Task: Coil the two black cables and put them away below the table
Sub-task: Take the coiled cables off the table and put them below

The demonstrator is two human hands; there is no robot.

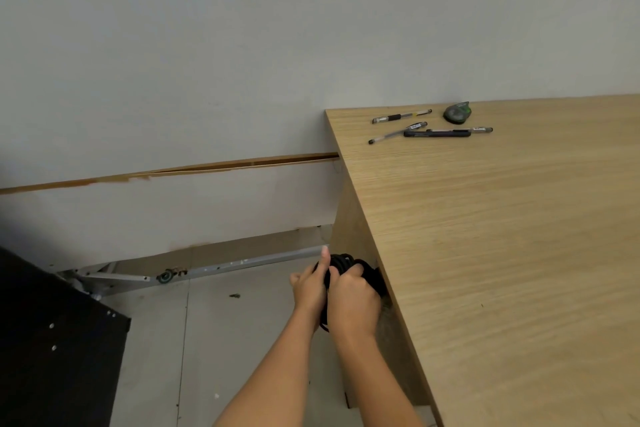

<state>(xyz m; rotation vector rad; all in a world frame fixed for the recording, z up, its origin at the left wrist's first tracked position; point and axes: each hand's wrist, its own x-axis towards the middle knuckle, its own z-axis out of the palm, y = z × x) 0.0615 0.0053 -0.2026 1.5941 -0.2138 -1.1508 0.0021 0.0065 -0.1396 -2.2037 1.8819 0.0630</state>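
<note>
A bundle of coiled black cable [370, 276] is held low beside the left edge of the wooden table [502, 236], below the level of its top. My left hand [310, 288] grips the bundle's left side, thumb pointing up. My right hand [353, 298] is closed over the coil from the near side. Part of the coil is hidden by both hands and by the table edge. A loop hangs under my hands. I cannot tell whether the bundle holds one cable or two.
On the far part of the tabletop lie several pens [401, 117] and a small dark green-marked device [458, 113]. A metal bar [221, 267] lies on the floor along the wall. A black panel [52, 340] stands at the lower left.
</note>
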